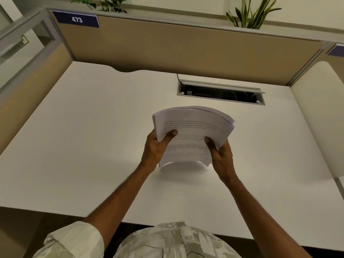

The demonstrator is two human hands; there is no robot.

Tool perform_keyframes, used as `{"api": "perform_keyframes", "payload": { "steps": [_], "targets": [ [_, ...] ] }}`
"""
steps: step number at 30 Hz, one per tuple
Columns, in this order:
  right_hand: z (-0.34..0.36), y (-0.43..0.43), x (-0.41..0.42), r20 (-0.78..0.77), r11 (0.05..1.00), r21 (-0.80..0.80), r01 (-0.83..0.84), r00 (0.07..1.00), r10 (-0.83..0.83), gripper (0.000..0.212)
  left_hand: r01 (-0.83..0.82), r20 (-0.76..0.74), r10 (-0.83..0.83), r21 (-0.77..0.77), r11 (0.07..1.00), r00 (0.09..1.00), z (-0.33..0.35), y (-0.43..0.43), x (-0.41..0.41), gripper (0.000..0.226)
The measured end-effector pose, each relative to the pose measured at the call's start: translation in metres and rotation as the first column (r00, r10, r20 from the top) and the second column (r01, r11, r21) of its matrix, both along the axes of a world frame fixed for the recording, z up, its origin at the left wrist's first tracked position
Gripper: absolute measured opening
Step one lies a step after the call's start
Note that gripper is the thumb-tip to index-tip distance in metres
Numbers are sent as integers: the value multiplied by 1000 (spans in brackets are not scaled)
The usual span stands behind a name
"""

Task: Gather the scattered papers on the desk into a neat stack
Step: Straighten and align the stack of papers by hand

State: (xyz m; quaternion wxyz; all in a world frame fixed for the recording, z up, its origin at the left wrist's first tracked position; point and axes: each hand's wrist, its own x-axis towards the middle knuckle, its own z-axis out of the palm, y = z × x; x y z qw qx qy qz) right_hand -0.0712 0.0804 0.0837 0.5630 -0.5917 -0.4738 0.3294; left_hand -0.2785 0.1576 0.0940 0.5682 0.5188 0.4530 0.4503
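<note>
Right, I have both hands on the stack of papers (193,135), which stands roughly on end near the middle of the white desk (83,136). My left hand (156,148) clamps the stack's left edge, thumb laid across the printed front sheet and the other fingers hidden behind the pile. My right hand (221,153) does the same on the right edge, thumb pressed on the front, fingers wrapped round the back. So the sheets sit between my two palms, gripped low down, with most of the paper rising above the thumbs and bowing away from me. The top edges fan out unevenly, a few sheets poking past the others at the upper right. The bottom edge curls just above or on the desk; I cannot tell whether it touches. Behind the stack, well apart, an open cable tray (221,94) is set into the desktop in front of the tan partition (186,51).
</note>
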Motion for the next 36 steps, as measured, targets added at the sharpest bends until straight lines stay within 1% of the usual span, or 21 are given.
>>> {"api": "perform_keyframes", "payload": {
  "steps": [3, 5, 7, 9, 11, 14, 16, 20, 23, 25, 29, 31, 34, 36],
  "targets": [
    [3, -2, 6, -14, 1000, 22, 15, 1000, -15, 32, 20, 5, -20, 49, 999, 1000, 6, 1, -1, 26],
    [-1, -6, 8, 2, 1000, -11, -12, 1000, 12, 33, 45, -61, -41, 60, 997, 997, 1, 1, -4, 36],
    [-10, -12, 11, 48, 998, -53, -34, 998, 37, 32, 60, -131, -53, 54, 997, 990, -9, -1, -11, 38],
    [-19, -19, 18, 70, 998, -67, -8, 997, 13, 27, 42, -169, -29, 75, 996, 985, -17, -4, -19, 29],
    [-23, -25, 26, 48, 996, -69, 57, 997, -54, 20, 17, -217, 14, 139, 990, 976, -22, -7, -28, 18],
    [-23, -29, 29, 14, 991, -59, 119, 993, -119, 19, 0, -294, 61, 202, 979, 954, -30, -9, -38, 15],
    [-23, -29, 26, -6, 990, -47, 129, 992, -130, 21, -20, -301, 89, 225, 974, 949, -33, -9, -42, 20],
    [-16, -27, 22, -53, 990, -7, 139, 989, -139, 24, -49, -259, 112, 237, 970, 959, -28, -3, -42, 21],
    [-9, -26, 26, -78, 989, 46, 143, 987, -139, 27, -20, -242, 86, 265, 964, 966, -19, 1, -44, 20],
    [-10, -25, 29, -66, 992, 26, 125, 990, -123, 29, 28, -278, 50, 271, 962, 959, -20, 1, -45, 21],
    [-29, -26, 30, 29, 991, -99, 90, 996, -87, 28, 113, -390, -33, 185, 976, 920, -35, -4, -43, 31],
    [-32, -27, 32, 65, 989, -99, 107, 993, -101, 29, 120, -402, -31, 199, 973, 915, -38, -5, -42, 29],
    [-29, -27, 38, 72, 990, -72, 118, 991, -113, 27, 118, -402, -16, 230, 966, 916, -32, -4, -44, 27],
    [-28, -28, 39, 66, 993, -64, 101, 993, -97, 30, 145, -406, -50, 206, 968, 912, -30, -4, -45, 28]
  ]
}}
